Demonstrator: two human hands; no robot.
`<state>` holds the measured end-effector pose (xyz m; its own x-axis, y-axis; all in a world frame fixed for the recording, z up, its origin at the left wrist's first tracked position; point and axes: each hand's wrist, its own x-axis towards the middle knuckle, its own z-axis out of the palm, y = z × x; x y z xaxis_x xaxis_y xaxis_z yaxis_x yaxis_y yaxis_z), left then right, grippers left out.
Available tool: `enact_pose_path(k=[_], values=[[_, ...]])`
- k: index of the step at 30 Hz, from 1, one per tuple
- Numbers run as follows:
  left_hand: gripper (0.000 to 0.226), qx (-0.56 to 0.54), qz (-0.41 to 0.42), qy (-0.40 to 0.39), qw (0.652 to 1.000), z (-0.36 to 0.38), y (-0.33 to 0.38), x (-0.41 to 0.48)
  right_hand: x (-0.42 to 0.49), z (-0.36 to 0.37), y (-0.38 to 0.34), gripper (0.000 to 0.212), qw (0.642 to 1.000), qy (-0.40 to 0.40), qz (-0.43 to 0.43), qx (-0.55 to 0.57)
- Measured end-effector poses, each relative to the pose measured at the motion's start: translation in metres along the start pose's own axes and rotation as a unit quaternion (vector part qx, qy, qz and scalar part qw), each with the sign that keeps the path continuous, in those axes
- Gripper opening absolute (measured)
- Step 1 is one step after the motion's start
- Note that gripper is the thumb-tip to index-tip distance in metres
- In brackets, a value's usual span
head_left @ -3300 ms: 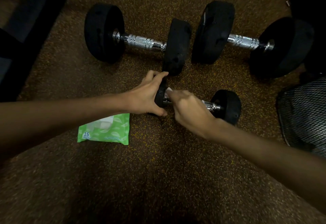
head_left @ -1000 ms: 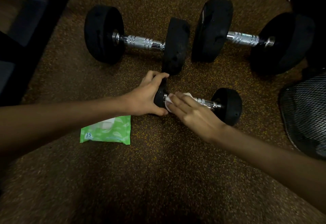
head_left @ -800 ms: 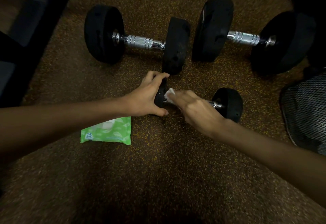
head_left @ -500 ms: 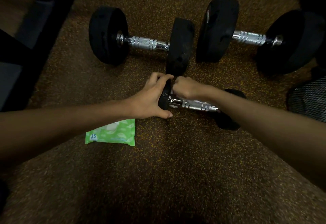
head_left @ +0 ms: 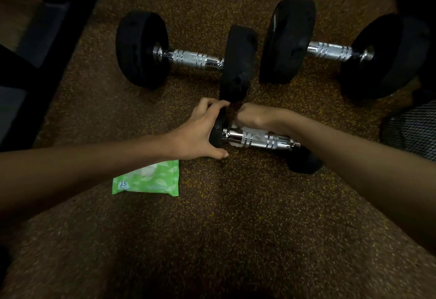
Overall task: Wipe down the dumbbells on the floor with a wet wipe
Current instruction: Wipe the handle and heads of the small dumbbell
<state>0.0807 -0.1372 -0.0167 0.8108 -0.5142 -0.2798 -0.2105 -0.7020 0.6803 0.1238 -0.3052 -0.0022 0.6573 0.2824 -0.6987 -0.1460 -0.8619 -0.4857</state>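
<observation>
Three dumbbells on the floor [head_left: 236, 239] in the head view, and you're on the small dumbbell [head_left: 259, 139] nearest you. Your left hand [head_left: 200, 133] has its grip clamped around the left end weight, probably so it can't roll while you scrub. Your right hand [head_left: 250, 116] is curled behind the chrome handle, holding the wet wipe [head_left: 256, 133] wrapped onto the bar right beneath its grip. The two big dumbbells [head_left: 188, 57] sit well behind; the wipe pack [head_left: 146, 180] lies under your left forearm.
</observation>
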Motion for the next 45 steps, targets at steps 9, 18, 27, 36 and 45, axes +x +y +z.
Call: enact_pose_path(k=[9, 18, 27, 36, 45], values=[[0.107, -0.004, 0.0, 0.006, 1.0, 0.0, 0.0, 0.001, -0.002, 0.019, -0.012, 0.023, 0.995, 0.078, -0.058, -0.02], [0.107, -0.006, -0.002, 0.0, 1.0, 0.001, 0.001, -0.003, -0.047, 0.047, 0.033, 0.038, 0.925, 0.23, -0.265, -0.145], [0.105, -0.012, 0.001, 0.009, 1.0, 0.001, 0.001, -0.002, -0.02, 0.044, 0.017, 0.024, 0.955, 0.236, -0.172, -0.048], [0.107, -0.007, -0.002, 0.011, 1.0, 0.001, 0.001, -0.002, -0.026, 0.027, 0.032, 0.039, 0.962, 0.151, -0.226, -0.026], [0.107, -0.005, 0.003, 0.011, 1.0, 0.002, -0.001, -0.001, -0.019, 0.026, 0.03, 0.03, 0.974, 0.123, -0.189, -0.03]])
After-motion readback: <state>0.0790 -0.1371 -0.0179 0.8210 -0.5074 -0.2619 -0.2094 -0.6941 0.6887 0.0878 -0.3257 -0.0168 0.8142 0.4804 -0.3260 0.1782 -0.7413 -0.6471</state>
